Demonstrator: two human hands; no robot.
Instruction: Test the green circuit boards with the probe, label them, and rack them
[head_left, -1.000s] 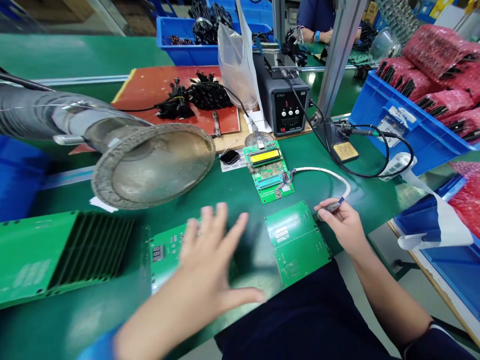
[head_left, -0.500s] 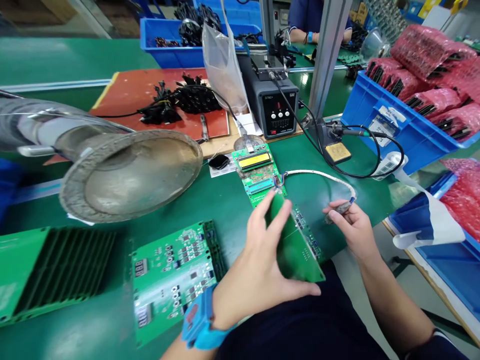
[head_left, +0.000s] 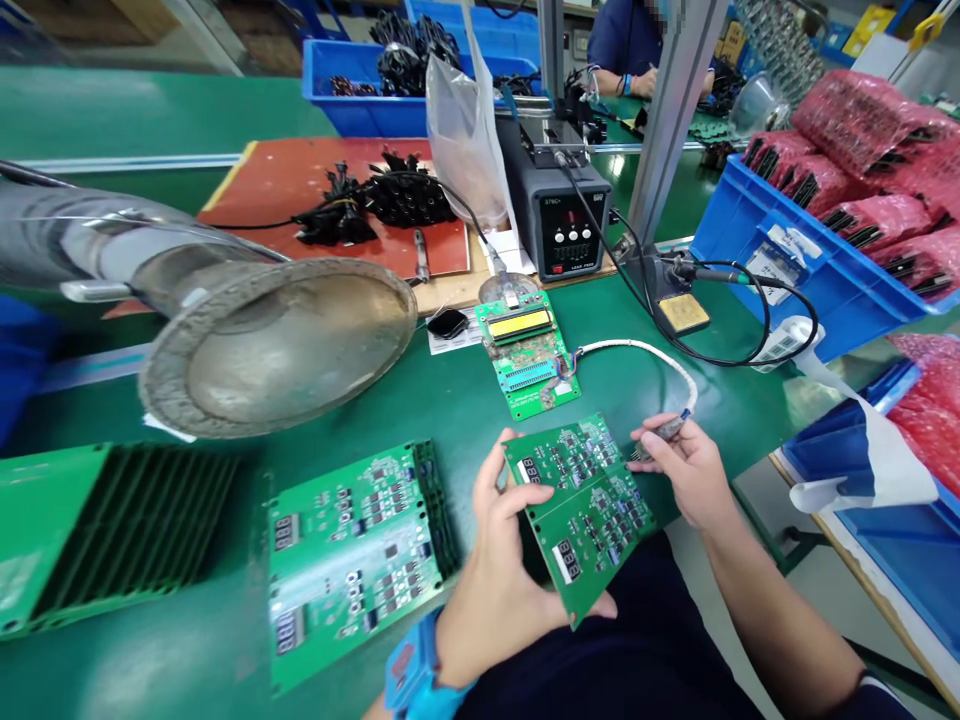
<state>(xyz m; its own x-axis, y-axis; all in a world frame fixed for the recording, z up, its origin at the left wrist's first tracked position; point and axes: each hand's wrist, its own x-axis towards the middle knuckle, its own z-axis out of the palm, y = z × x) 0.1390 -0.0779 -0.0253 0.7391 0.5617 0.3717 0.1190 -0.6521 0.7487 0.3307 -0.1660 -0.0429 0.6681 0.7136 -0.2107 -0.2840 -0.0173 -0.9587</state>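
My left hand (head_left: 510, 560), with a blue wrist strap, grips a green circuit board (head_left: 581, 500) by its left edge. The board is tilted, and its component side with two digit displays faces up at me. Between the fingers of my right hand (head_left: 690, 470) is a cable's probe connector (head_left: 664, 432), its pins close to the board's right edge; whether they touch I cannot tell. A white sleeved cable (head_left: 637, 348) runs from it to a green programmer board (head_left: 529, 385) with a yellow screen and a blue socket.
At left stand a stack of similar boards (head_left: 345, 560) and a row of upright boards (head_left: 142, 540). A fume hood (head_left: 277, 350) hangs over the bench. Behind are a soldering station (head_left: 570, 225) and iron stand (head_left: 679, 300); blue bins (head_left: 727, 220) line the right. A co-worker (head_left: 626, 50) sits beyond.
My left hand has turned the board from nearly edge-on, back side showing, to component side up. My right hand has shifted slightly left and down with the probe connector. The view has moved a little.
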